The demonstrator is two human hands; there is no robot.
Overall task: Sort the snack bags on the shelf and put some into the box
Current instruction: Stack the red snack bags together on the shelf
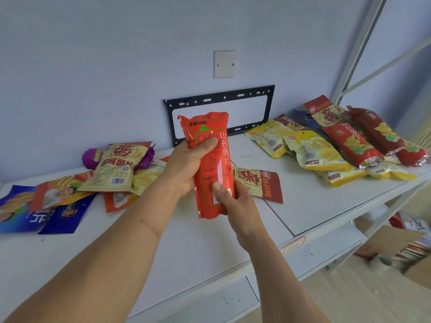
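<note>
Both hands gripping long glossy red snack bag [211, 164], upright above white shelf [314, 194]

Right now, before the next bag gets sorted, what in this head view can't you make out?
- Cardboard box, lower right: blurred and cut by the frame edge; contents unreadable.
- Long red snack bag: its middle and lower part sit under the left hand and right hand grip.
- Blue snack bags, far left: cut by the edge.
- Purple bag: mostly under a beige bag.

Blurred cardboard box [394, 243] lower right, contents indistinct.
</note>
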